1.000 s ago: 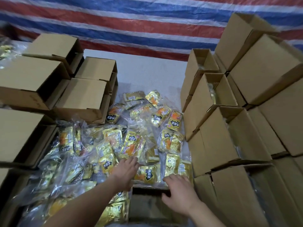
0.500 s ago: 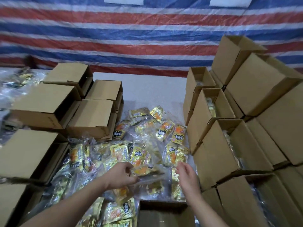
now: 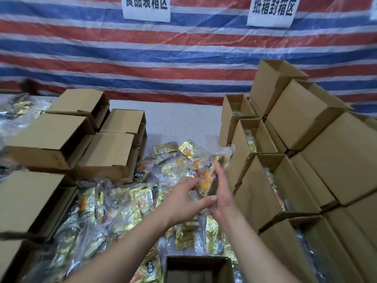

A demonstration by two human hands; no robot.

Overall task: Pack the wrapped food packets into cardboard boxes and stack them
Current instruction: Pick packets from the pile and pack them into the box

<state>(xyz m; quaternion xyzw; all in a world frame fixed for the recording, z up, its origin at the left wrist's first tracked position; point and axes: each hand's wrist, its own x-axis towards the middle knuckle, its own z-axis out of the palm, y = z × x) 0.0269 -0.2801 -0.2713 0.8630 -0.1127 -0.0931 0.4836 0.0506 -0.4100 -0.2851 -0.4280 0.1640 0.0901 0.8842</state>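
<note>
Packet point(image 3: 212, 176) pinched upright between left hand point(image 3: 183, 203) and right hand point(image 3: 221, 193), above loose pile point(image 3: 122, 205); slippery wrap, liable to slide free short of box point(image 3: 196, 268).

Matt brown cardboard boxes point(image 3: 306, 119); glossy gold foil packets point(image 3: 140, 199) in crinkled clear plastic; striped woven plastic tarpaulin point(image 3: 142, 58) at 12 o'clock, bearing white paper signs point(image 3: 146, 9).

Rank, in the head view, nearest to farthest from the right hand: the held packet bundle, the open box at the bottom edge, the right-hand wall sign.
1. Packet bundle, held in the right hand.
2. Open box, below, nearest the person.
3. Wall sign, up on the tarp.
</note>
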